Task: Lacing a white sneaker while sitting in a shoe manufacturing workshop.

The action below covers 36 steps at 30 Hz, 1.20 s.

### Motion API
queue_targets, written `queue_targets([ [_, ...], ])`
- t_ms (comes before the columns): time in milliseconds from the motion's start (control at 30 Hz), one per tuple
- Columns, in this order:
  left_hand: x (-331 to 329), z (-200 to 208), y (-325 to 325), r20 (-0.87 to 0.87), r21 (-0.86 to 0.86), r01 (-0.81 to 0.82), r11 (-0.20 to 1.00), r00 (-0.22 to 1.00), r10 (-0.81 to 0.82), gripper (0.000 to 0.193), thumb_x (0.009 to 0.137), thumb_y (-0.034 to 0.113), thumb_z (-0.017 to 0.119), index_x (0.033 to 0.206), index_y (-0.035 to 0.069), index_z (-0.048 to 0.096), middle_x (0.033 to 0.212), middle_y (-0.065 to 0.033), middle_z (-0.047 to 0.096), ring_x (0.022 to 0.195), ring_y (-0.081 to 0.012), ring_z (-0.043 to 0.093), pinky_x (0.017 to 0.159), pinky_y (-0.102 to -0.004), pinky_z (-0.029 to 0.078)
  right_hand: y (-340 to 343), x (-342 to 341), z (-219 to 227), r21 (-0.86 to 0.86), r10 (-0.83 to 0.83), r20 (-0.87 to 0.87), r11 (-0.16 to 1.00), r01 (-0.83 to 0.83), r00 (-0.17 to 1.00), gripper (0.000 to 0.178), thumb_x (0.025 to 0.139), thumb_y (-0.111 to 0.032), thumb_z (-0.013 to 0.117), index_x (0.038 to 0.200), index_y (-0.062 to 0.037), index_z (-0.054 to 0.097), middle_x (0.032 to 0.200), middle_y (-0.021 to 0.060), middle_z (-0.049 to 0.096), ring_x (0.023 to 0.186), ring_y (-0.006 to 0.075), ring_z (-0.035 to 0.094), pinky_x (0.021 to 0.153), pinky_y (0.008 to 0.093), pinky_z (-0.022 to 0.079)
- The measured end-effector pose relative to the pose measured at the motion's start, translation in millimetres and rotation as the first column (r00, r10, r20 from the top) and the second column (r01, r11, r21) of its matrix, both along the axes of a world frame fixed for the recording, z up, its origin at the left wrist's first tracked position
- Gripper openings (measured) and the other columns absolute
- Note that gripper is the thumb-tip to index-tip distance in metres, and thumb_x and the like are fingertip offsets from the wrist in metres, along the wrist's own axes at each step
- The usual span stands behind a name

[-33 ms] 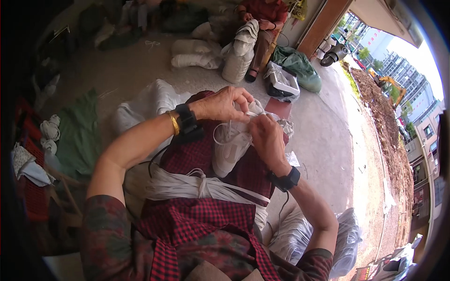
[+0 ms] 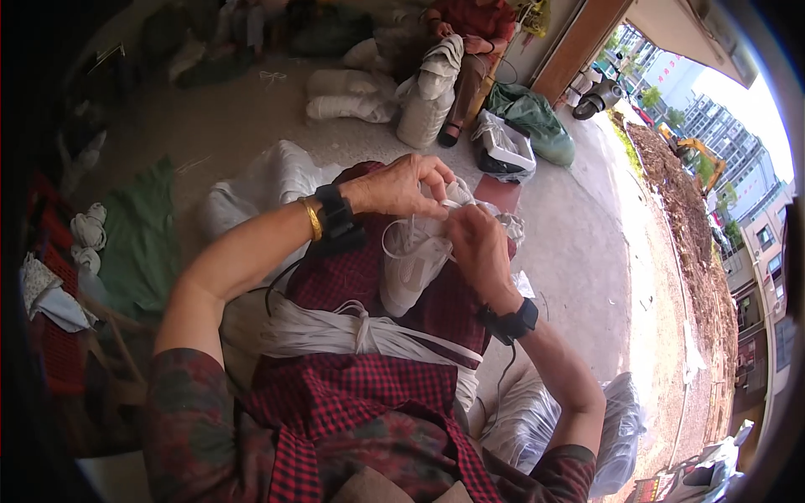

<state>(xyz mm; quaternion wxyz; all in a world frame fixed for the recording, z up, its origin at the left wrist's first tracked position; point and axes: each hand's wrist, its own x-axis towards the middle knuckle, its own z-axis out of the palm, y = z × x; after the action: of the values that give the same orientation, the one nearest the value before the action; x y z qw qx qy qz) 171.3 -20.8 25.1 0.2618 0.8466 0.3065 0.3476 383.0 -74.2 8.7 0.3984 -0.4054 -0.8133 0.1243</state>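
Both hands meet at the top end of a white shoe (image 2: 412, 267) held over the lap. Left hand (image 2: 401, 186): fingers curled closed, pinching the white lace (image 2: 394, 237) and the upper edge of the shoe from above. Right hand (image 2: 476, 243): closed as well, fingertips pressed into the same spot from the right side, knuckles toward the camera. The two hands touch or nearly touch there; the exact contact cannot be made out.

Shoe: long axis runs from the hands down and to the left, toward the body, resting against the red checked apron (image 2: 360, 394). A loop of lace hangs out on the shoe's left side, just below the left hand. The left hand sits above the shoe, the right beside it; the right is slightly nearer the shoe's body.

Across the lap lies a bundle of white laces (image 2: 335, 331), tied at the middle, well below the grip.

Black wristbands on both wrists; gold bangle (image 2: 312, 218) on the left.

Hidden: the shoe's top opening and the lace ends, covered by the fingers. Whether the lace is threaded through eyelets cannot be told. Shoe's far side is behind the right hand.

Farther out: white sacks (image 2: 344, 94) on the concrete floor (image 2: 579, 243), another seated person (image 2: 470, 33) with a stack of shoes.
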Motion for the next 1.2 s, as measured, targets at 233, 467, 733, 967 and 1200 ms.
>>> queue_targets([
  [233, -6.9, 1.1, 1.8, -0.104, 0.344, -0.086, 0.935, 0.986, 0.129, 0.019, 0.076, 0.008, 0.065, 0.095, 0.005, 0.066, 0.121, -0.0134, 0.062, 0.103, -0.0269, 0.063, 0.094, -0.0389, 0.049, 3.5, -0.1, 14.6, -0.455, -0.039, -0.111, 0.891, -0.016, 0.993, 0.017, 0.091, -0.013, 0.065, 0.094, 0.0034, 0.068, 0.076, 0.0078, 0.066, 0.069, 0.012, 0.061, 0.063, 0.03, 0.049],
  [467, -3.8, -2.8, 3.1, -0.16, 0.145, -0.151, 0.978, 0.972, 0.174, 0.026, 0.073, 0.011, 0.064, 0.098, 0.005, 0.059, 0.105, -0.0159, 0.063, 0.088, -0.026, 0.063, 0.083, -0.039, 0.049, 12.6, 0.7, 26.2, -0.321, 0.078, 0.221, 0.947, -0.003, 0.972, 0.017, 0.091, -0.015, 0.066, 0.091, 0.0011, 0.07, 0.069, 0.0037, 0.066, 0.064, 0.0109, 0.062, 0.059, 0.0294, 0.047],
  [733, -2.1, -2.4, 1.1, -0.118, 0.059, -0.131, 0.99, 0.984, 0.137, 0.029, 0.074, 0.016, 0.068, 0.101, 0.007, 0.061, 0.1, -0.0124, 0.065, 0.09, -0.0276, 0.062, 0.088, -0.0395, 0.047, 23.6, -15.4, 36.0, -0.164, -0.054, 0.391, 0.978, 0.128, 0.919, 0.016, 0.075, -0.007, 0.071, 0.085, 0.0042, 0.066, 0.075, 0.0202, 0.068, 0.074, 0.0336, 0.07, 0.068, 0.0432, 0.052],
  [967, -0.7, -14.2, -1.7, -0.003, 0.161, -0.157, 0.974, 0.987, 0.159, 0.026, 0.077, 0.017, 0.07, 0.1, 0.007, 0.06, 0.101, -0.0104, 0.062, 0.101, -0.0288, 0.056, 0.096, -0.0395, 0.04, 37.0, -9.3, 26.2, -0.342, -0.051, 0.19, 0.933, 0.115, 0.98, 0.02, 0.08, -0.007, 0.068, 0.094, 0.0011, 0.057, 0.081, 0.019, 0.068, 0.078, 0.0327, 0.07, 0.067, 0.0403, 0.052],
  [1200, -7.9, -22.0, -10.5, 0.016, 0.236, -0.155, 0.959, 0.988, 0.156, 0.009, 0.078, 0.01, 0.067, 0.085, 0.007, 0.063, 0.095, -0.0092, 0.059, 0.099, -0.0277, 0.057, 0.093, -0.0402, 0.043, 10.0, -11.4, 30.0, -0.052, -0.014, 0.395, 0.998, 0.038, 0.919, 0.012, 0.082, -0.001, 0.061, 0.092, -0.0024, 0.056, 0.078, 0.0177, 0.064, 0.075, 0.0395, 0.066, 0.066, 0.0444, 0.05],
])
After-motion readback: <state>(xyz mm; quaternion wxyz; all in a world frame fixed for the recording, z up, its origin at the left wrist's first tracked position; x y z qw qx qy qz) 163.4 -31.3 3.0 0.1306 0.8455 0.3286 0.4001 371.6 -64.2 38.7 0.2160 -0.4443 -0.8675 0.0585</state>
